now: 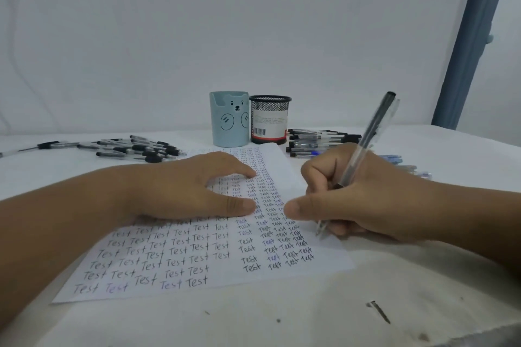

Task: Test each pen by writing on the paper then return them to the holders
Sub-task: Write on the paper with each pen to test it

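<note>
A white sheet of paper (315,256) covered with rows of the handwritten word "Test" lies on the table in front of me. My left hand (180,186) rests flat on it, fingers straight, holding it down. My right hand (358,197) grips a clear pen with a black cap end (369,132), its tip touching the paper near the sheet's right edge. Behind the paper stand two holders: a light blue bear cup (229,119) and a black mesh cup (269,119). I cannot see any pens inside them.
A pile of black pens (141,149) lies at the back left. Another pile of black pens (318,141) lies right of the mesh cup, with some blue pens (394,159) behind my right hand. A small dark object (380,311) lies near the front edge.
</note>
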Tool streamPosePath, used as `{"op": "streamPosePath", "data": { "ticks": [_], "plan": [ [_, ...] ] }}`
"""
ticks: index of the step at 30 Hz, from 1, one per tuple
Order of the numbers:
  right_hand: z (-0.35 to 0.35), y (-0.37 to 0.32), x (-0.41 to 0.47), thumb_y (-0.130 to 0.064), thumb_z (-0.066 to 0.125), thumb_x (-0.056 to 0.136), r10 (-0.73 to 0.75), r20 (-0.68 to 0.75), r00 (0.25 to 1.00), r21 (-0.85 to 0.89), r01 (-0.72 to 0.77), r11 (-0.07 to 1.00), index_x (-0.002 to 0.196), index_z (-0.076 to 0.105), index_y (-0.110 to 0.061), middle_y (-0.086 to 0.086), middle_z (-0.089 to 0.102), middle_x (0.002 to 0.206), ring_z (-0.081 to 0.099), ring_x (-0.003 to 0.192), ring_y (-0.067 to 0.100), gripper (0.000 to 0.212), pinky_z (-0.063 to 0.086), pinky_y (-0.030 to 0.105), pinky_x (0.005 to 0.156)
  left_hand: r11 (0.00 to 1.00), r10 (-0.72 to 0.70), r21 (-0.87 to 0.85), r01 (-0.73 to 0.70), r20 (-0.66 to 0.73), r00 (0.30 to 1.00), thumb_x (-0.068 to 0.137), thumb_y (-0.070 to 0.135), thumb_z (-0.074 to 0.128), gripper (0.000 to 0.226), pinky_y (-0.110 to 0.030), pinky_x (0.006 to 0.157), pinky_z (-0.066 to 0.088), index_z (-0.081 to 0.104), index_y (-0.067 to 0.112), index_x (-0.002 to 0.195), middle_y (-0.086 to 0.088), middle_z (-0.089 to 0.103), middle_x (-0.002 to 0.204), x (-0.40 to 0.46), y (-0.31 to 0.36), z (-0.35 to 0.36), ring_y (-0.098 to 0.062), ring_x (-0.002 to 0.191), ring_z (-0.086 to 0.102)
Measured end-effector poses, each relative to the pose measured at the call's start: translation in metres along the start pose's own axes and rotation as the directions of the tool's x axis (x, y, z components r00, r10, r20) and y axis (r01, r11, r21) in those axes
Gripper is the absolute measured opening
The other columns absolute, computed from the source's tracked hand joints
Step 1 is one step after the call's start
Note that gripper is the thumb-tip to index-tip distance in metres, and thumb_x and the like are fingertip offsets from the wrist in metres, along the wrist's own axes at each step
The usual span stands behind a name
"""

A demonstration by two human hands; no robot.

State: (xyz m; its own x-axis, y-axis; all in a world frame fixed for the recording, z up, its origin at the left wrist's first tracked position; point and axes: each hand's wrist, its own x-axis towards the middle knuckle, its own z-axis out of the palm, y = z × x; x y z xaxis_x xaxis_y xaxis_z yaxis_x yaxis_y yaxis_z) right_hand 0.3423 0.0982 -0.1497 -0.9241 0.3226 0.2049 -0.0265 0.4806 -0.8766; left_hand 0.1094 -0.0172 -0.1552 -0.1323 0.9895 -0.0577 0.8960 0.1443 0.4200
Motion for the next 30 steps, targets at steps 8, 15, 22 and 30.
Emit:
{"op": "streamPosePath", "data": {
  "ticks": [8, 15, 22, 30],
  "plan": [
    [0.003, 0.001, -0.008, -0.002, 0.073, 0.086, -0.034, 0.016, 0.999, -0.159, 0.036, 0.987, 0.047, 0.043, -0.019, 0.007, 0.054, 0.047, 0.048, 0.041, 0.014, 0.052, 0.04, 0.021, 0.047, 0.999, -0.014, 0.033, 0.014, 0.016, 1.0, 0.056, 0.098, 0.051, 0.078, -0.039, 0.123, 0.025, 0.035, 0.075, 0.128, 0.044, 0.026, 0.147, -0.001, 0.002, -0.001, 0.005, 0.142, 0.029],
    [0.005, 0.0, -0.009, 0.001, 0.069, 0.084, -0.041, -0.026, 0.999, -0.248, 0.034, 0.968, 0.049, 0.043, -0.018, 0.006, 0.055, 0.047, 0.045, 0.044, 0.017, 0.048, 0.04, 0.027, 0.049, 0.999, -0.025, 0.025, 0.025, -0.004, 1.0, 0.054, 0.097, 0.053, 0.078, -0.038, 0.122, 0.024, 0.038, 0.075, 0.127, 0.043, 0.028, 0.147, -0.001, 0.003, -0.002, 0.004, 0.143, 0.029],
    [0.005, -0.002, -0.009, 0.003, 0.068, 0.084, -0.033, 0.002, 0.999, -0.241, 0.032, 0.97, 0.049, 0.039, -0.018, 0.003, 0.052, 0.045, 0.044, 0.042, 0.015, 0.05, 0.039, 0.027, 0.049, 1.0, -0.02, 0.023, 0.02, -0.019, 1.0, 0.052, 0.097, 0.054, 0.08, -0.04, 0.123, 0.024, 0.039, 0.074, 0.127, 0.042, 0.029, 0.148, 0.0, 0.001, -0.002, 0.003, 0.143, 0.029],
    [0.006, -0.001, -0.009, -0.001, 0.07, 0.086, -0.054, 0.006, 0.999, -0.259, 0.054, 0.964, 0.05, 0.042, -0.017, 0.004, 0.055, 0.047, 0.044, 0.044, 0.016, 0.048, 0.04, 0.03, 0.05, 1.0, -0.001, -0.013, -0.001, -0.155, 0.988, 0.079, 0.058, 0.07, 0.065, 0.001, 0.086, 0.029, 0.049, 0.046, 0.14, 0.023, 0.046, 0.147, 0.002, 0.003, 0.009, 0.001, 0.135, 0.041]
  ]
}}
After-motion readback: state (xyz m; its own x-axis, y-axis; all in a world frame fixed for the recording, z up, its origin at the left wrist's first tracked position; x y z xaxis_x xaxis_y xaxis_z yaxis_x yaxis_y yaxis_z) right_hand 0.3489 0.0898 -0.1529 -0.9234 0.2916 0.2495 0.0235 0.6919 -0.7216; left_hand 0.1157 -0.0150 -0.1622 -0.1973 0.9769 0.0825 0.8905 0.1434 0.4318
